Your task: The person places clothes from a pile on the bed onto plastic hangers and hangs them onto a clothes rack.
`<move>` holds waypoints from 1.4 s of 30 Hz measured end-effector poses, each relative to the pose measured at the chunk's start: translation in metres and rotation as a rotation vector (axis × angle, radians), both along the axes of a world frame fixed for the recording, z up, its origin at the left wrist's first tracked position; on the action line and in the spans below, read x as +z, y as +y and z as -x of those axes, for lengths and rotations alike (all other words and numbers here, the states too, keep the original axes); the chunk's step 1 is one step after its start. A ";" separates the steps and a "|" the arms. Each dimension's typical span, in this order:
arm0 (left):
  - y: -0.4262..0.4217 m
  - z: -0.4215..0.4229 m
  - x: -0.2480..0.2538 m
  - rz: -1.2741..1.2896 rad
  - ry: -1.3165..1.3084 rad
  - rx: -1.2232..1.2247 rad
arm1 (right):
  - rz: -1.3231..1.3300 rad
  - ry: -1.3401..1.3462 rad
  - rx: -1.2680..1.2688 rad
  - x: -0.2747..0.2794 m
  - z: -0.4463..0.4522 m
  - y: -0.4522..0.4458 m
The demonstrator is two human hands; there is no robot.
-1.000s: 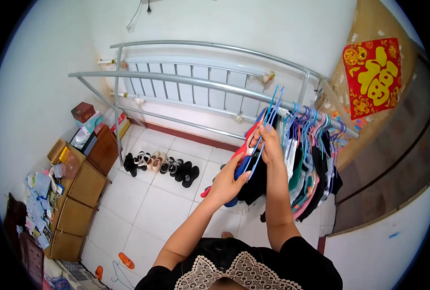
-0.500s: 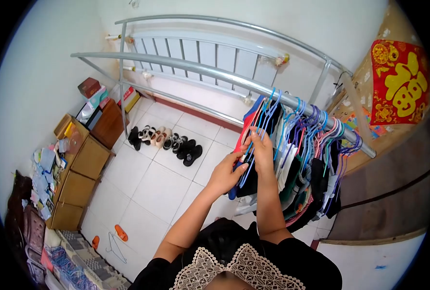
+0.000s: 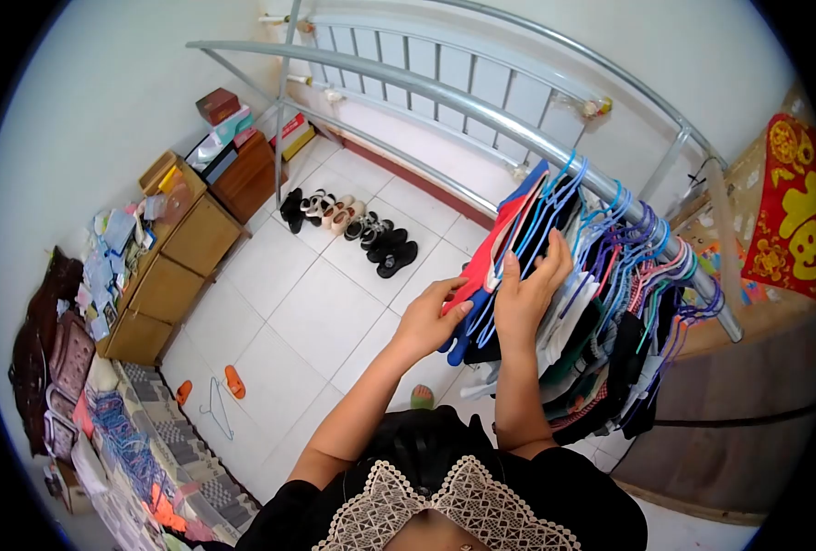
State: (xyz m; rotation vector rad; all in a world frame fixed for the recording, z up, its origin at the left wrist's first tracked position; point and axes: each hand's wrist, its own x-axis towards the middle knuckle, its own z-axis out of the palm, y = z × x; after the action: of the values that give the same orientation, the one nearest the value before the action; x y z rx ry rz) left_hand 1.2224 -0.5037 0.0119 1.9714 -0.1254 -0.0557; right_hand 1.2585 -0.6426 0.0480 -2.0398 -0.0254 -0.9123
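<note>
A red and blue garment (image 3: 495,241) hangs at the left end of a row of clothes on blue hangers (image 3: 555,195). My left hand (image 3: 429,321) is closed on the near edge of this garment, with the fingers bent and the thumb against it. Just to the right, my right hand (image 3: 529,292) is upright beside the same garment and the first blue hangers, its fingers apart. Whether its palm touches the cloth is hidden. Dark, white and green clothes (image 3: 601,358) hang close together farther along the metal rail (image 3: 481,115).
Several pairs of shoes (image 3: 357,230) line the tiled floor behind the rack. At left are a wooden cabinet (image 3: 183,243) with piled items, orange slippers (image 3: 234,381), a loose hanger (image 3: 215,409) and a patterned couch (image 3: 142,413). A red decorated cloth (image 3: 789,211) hangs at right.
The view has shifted, so the rack sits farther right. My right hand has gone from closed at the hangers to fingers spread. My left hand now holds the red garment's edge.
</note>
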 end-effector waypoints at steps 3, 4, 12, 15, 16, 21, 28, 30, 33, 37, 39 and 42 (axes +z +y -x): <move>0.009 0.011 0.002 -0.019 -0.018 0.012 | 0.176 0.037 -0.098 -0.013 -0.010 0.002; 0.014 0.015 0.002 -0.034 -0.063 0.021 | 0.233 0.010 -0.133 -0.015 -0.011 -0.002; 0.087 0.079 0.015 -0.016 -0.118 0.169 | 0.211 -0.265 -0.037 0.022 0.053 0.076; 0.135 0.124 0.017 -0.014 -0.117 0.266 | 0.116 -0.316 0.196 0.015 0.085 0.136; 0.154 0.141 0.015 -0.024 -0.123 0.302 | 0.090 -0.243 0.309 0.011 0.100 0.159; 0.244 0.245 0.019 -0.023 -0.174 0.576 | 0.020 -0.049 0.864 -0.003 0.189 0.275; 0.340 0.422 0.009 -0.073 -0.187 1.072 | 0.020 0.033 1.483 -0.023 0.342 0.418; 0.357 0.473 0.003 -0.089 -0.135 1.209 | 0.006 0.081 1.668 -0.030 0.386 0.451; 0.371 0.537 0.000 -0.017 -0.102 1.368 | 0.048 0.126 1.901 -0.032 0.446 0.484; 0.388 0.596 -0.018 0.041 -0.085 1.573 | 0.130 0.161 2.107 -0.045 0.504 0.515; 0.396 0.615 -0.024 0.060 -0.073 1.639 | 0.212 0.178 2.229 -0.055 0.523 0.535; 0.417 0.639 -0.046 0.007 -0.040 1.719 | 0.209 0.261 2.337 -0.067 0.549 0.574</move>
State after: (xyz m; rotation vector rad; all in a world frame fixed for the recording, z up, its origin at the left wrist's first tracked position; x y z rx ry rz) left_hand 0.5835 -0.0865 -0.0341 1.4881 1.4989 1.0634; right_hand 0.7092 -0.0687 -0.0190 -0.9366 -1.8415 0.8608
